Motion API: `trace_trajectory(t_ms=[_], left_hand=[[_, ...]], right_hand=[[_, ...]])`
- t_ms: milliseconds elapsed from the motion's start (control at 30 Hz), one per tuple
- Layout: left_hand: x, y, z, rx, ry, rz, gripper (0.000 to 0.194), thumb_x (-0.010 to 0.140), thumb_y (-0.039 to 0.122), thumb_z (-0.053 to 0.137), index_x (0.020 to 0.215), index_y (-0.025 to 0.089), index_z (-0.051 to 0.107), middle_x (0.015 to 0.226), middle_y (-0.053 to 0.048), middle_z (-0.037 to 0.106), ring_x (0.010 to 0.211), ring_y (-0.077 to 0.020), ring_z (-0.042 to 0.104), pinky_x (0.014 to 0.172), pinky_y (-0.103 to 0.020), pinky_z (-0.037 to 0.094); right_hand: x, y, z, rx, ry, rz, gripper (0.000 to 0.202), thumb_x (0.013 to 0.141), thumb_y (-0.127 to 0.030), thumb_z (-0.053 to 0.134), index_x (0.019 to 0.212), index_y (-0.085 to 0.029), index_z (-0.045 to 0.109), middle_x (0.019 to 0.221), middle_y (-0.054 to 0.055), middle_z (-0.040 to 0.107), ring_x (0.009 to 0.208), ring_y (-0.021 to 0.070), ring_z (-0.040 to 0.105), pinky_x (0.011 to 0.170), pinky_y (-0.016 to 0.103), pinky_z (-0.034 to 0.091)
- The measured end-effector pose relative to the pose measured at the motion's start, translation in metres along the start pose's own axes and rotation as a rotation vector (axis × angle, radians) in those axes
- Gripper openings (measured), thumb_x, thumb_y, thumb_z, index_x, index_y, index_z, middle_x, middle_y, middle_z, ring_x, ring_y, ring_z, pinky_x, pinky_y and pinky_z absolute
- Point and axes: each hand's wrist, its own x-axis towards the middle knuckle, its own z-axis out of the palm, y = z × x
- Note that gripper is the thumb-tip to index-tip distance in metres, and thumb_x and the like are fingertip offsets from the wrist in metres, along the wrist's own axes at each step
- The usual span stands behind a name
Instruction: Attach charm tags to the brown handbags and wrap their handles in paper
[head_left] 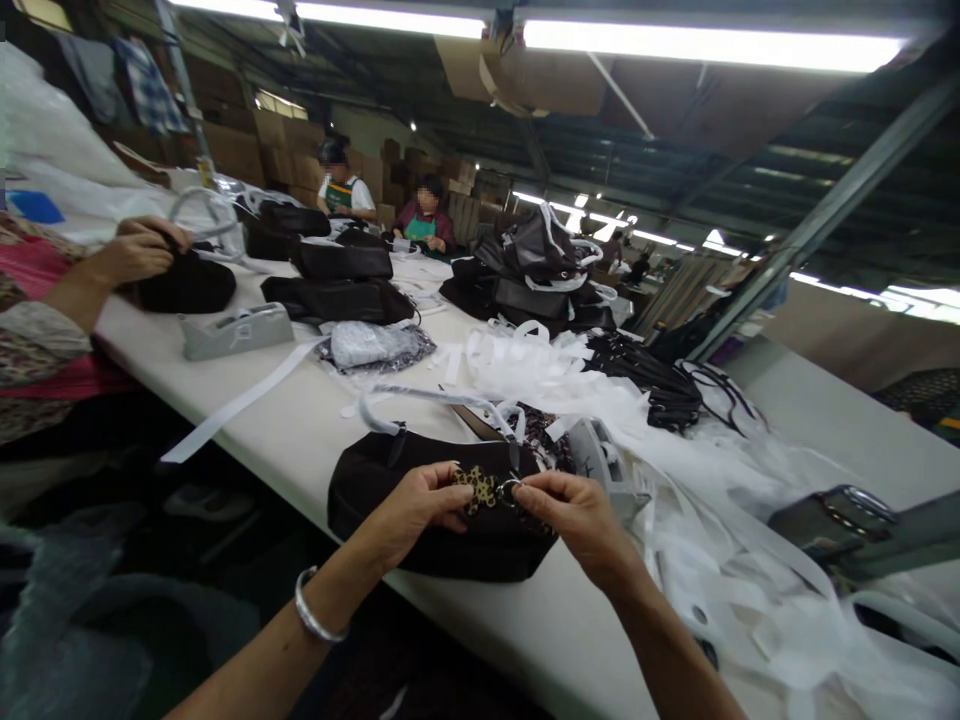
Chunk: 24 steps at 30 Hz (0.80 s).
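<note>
A dark handbag (pixel 450 555) lies on the white table in front of me, its handle (pixel 435 392) wrapped in pale covering. Over the bag, my left hand (pixel 424 505) pinches a flower-shaped, leopard-patterned charm (pixel 478 490) between thumb and fingers. My right hand (pixel 574 510) is closed on a metal ring (pixel 508 491) beside the charm, close to the base of the handle. Whether the ring is joined to the bag cannot be made out.
Right behind the bag stands a grey tape dispenser (pixel 600 455); another grey dispenser (pixel 238 332) is at the left. White strips (pixel 525 360) and a plastic-wrapped packet (pixel 379 345) lie beyond. Dark bags (pixel 532 260) are piled farther back. A co-worker's hand (pixel 142 250) touches a dark bag at left.
</note>
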Motion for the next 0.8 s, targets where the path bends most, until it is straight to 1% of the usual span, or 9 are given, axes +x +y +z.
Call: trace_trajectory(t_ms=[133,233,300,400,500,567,633,700,800], left_hand=[[-0.011,0.006,0.007,-0.142,-0.044,-0.093,0.026,0.078,0.027,0.073,0.093,0.012,0.059,0.080,-0.003,0.064,0.063,-0.0114,0.065,0.051,-0.018,0.055],[-0.014,0.009,0.010,-0.187,-0.040,-0.080,0.025,0.078,0.026,0.072,0.092,0.013,0.056,0.083,-0.005,0.065,0.063,-0.0116,0.066,0.051,-0.018,0.055],[-0.014,0.010,0.009,-0.150,-0.034,-0.066,0.023,0.079,0.028,0.070,0.090,0.014,0.055,0.082,-0.004,0.065,0.062,-0.0114,0.065,0.050,-0.019,0.054],[-0.012,0.009,0.006,0.051,0.029,-0.014,0.024,0.080,0.032,0.068,0.091,0.015,0.056,0.084,-0.003,0.063,0.069,-0.0135,0.065,0.056,-0.022,0.055],[-0.014,0.011,0.003,0.334,0.200,0.195,0.033,0.078,0.031,0.070,0.106,0.017,0.058,0.104,-0.006,0.064,0.098,-0.0188,0.063,0.079,-0.028,0.054],[-0.017,0.016,0.004,0.493,0.249,0.312,0.033,0.081,0.031,0.067,0.111,0.018,0.060,0.114,-0.007,0.063,0.105,-0.0199,0.060,0.089,-0.030,0.049],[-0.023,0.024,0.009,0.618,0.216,0.349,0.024,0.086,0.032,0.060,0.105,0.019,0.064,0.107,-0.004,0.067,0.098,-0.0186,0.062,0.088,-0.030,0.047],[-0.028,0.032,0.017,0.683,0.150,0.343,0.020,0.089,0.032,0.056,0.097,0.019,0.068,0.093,-0.002,0.068,0.086,-0.0166,0.061,0.082,-0.027,0.046],[-0.033,0.036,0.027,0.652,0.050,0.315,0.021,0.089,0.035,0.057,0.091,0.017,0.069,0.083,-0.001,0.067,0.077,-0.0142,0.059,0.072,-0.025,0.045]], right_hand=[[-0.006,-0.007,-0.002,0.141,-0.087,0.080,0.033,0.074,-0.049,0.074,0.085,-0.017,0.075,0.070,0.000,0.068,0.063,0.0105,0.055,0.061,0.023,0.041],[-0.010,-0.008,0.001,0.235,-0.133,0.077,0.033,0.074,-0.048,0.076,0.087,-0.017,0.075,0.075,0.002,0.070,0.068,0.0116,0.059,0.067,0.024,0.046],[-0.014,-0.009,0.003,0.254,-0.143,0.075,0.033,0.074,-0.047,0.076,0.086,-0.016,0.074,0.074,0.002,0.070,0.069,0.0122,0.061,0.069,0.025,0.047],[-0.018,-0.010,0.006,0.276,-0.130,0.073,0.033,0.075,-0.047,0.075,0.085,-0.016,0.073,0.072,0.003,0.070,0.067,0.0127,0.062,0.068,0.026,0.048],[-0.020,-0.011,0.007,0.302,-0.110,0.070,0.033,0.075,-0.047,0.076,0.086,-0.015,0.073,0.072,0.003,0.070,0.067,0.0130,0.063,0.069,0.027,0.050],[-0.021,-0.012,0.008,0.299,-0.105,0.070,0.034,0.074,-0.047,0.076,0.086,-0.015,0.073,0.072,0.004,0.070,0.067,0.0131,0.063,0.069,0.027,0.050],[-0.022,-0.014,0.008,0.301,-0.109,0.076,0.034,0.073,-0.047,0.077,0.085,-0.015,0.074,0.072,0.004,0.070,0.067,0.0132,0.063,0.068,0.027,0.050],[-0.022,-0.014,0.008,0.328,-0.118,0.087,0.034,0.072,-0.047,0.078,0.086,-0.016,0.074,0.075,0.004,0.071,0.067,0.0134,0.063,0.069,0.027,0.052],[-0.023,-0.013,0.009,0.391,-0.128,0.110,0.033,0.071,-0.044,0.079,0.087,-0.016,0.075,0.077,0.004,0.071,0.068,0.0135,0.063,0.070,0.028,0.053]])
